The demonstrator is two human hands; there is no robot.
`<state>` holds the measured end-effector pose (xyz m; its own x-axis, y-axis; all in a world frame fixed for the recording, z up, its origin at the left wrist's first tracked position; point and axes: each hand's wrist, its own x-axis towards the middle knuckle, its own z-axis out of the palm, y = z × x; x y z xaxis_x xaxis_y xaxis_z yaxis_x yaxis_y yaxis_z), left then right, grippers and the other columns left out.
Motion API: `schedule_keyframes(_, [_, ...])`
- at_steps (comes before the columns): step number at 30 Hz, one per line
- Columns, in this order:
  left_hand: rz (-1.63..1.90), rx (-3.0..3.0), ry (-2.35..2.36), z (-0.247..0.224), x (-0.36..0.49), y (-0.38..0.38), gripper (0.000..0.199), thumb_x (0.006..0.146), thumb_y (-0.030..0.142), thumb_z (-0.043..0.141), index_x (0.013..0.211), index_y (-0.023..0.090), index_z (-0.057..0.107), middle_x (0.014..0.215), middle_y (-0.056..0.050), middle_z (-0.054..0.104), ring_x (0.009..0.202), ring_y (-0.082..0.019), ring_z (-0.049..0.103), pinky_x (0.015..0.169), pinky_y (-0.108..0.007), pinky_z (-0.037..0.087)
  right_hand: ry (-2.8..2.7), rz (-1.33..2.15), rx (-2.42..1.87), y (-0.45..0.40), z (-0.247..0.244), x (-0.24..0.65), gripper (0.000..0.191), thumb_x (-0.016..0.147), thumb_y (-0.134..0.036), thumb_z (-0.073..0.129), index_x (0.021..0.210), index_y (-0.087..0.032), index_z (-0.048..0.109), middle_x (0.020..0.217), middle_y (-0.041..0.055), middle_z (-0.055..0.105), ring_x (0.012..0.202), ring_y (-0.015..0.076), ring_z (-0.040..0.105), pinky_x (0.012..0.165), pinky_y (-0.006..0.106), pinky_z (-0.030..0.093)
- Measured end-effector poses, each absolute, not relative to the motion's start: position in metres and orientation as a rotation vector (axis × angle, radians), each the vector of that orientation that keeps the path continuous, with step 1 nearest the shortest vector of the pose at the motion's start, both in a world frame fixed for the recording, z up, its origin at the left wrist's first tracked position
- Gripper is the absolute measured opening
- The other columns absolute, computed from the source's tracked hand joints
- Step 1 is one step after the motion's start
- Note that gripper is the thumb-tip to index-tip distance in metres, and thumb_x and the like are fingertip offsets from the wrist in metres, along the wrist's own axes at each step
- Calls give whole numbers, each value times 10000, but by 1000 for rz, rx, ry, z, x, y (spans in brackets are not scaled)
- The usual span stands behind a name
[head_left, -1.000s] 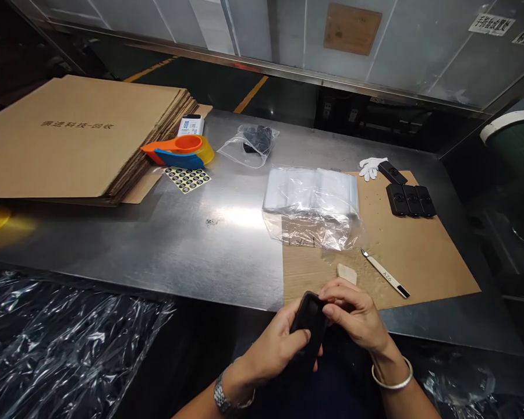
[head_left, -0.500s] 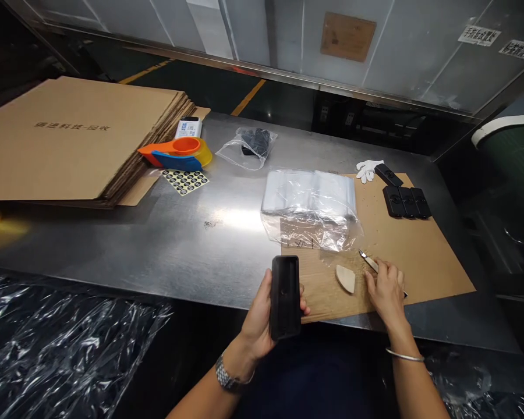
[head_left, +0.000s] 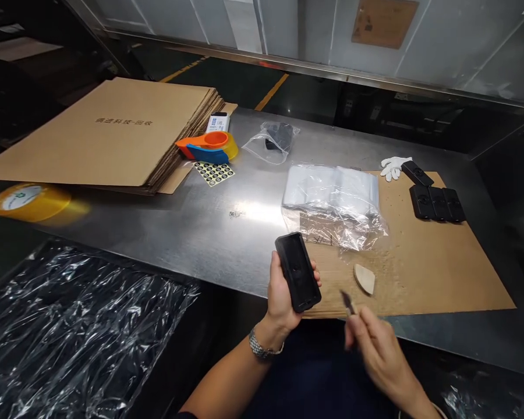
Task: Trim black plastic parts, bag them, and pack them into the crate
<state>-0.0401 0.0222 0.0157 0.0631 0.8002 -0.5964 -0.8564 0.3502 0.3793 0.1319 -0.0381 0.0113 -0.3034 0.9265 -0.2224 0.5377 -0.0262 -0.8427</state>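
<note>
My left hand (head_left: 283,294) is wrapped round a black plastic case (head_left: 297,270), its hollow side facing up and its far end tilted to the left. In my right hand (head_left: 378,349) is a knife (head_left: 347,301) with a short dark blade, slightly blurred, pointing up and left toward the case. Blade and case are apart. Beyond the knife, a pale wedge-shaped piece (head_left: 364,279) lies on the cardboard sheet (head_left: 441,273). Several black cases (head_left: 436,203) like the held one rest at the sheet's right, by a white glove (head_left: 393,167).
Clear plastic bags (head_left: 332,189) lie in a stack across the sheet's left edge. Farther left are a bag with black parts (head_left: 279,138), a sticker sheet (head_left: 213,173), an orange tape dispenser (head_left: 213,145), flattened cartons (head_left: 113,139) and a yellow tape roll (head_left: 30,201).
My right hand has picked the knife up off the cardboard and brought it left toward the case. My left hand has tilted the case. The view has shifted left.
</note>
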Motion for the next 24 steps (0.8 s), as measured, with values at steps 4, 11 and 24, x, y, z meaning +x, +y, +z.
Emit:
schedule_keyframes(4, [1282, -26, 845, 15, -40, 19, 592, 810, 628, 326, 739, 111, 606, 662, -43, 590, 530, -119, 556, 492, -224, 454, -1904, 1692, -1335, -43, 35, 106, 288, 951, -372, 297, 776, -208, 458, 526, -48, 532, 466, 86, 464, 530, 201, 353])
schedule_keyframes(11, [1304, 18, 810, 14, -43, 17, 617, 787, 657, 340, 720, 109, 616, 657, -43, 589, 540, -117, 553, 497, -221, 444, -1826, 1853, -1386, -40, 36, 99, 335, 943, -438, 265, 772, -202, 430, 389, -94, 382, 337, 61, 374, 411, 166, 310])
schedule_keyframes(24, [1454, 170, 855, 16, -40, 16, 622, 771, 640, 393, 1203, 205, 497, 677, -10, 577, 555, -137, 553, 515, -250, 454, -1761, 1939, -1387, -38, 35, 99, 347, 935, -466, 266, 786, -201, 434, 374, -99, 373, 318, 55, 355, 380, 152, 285])
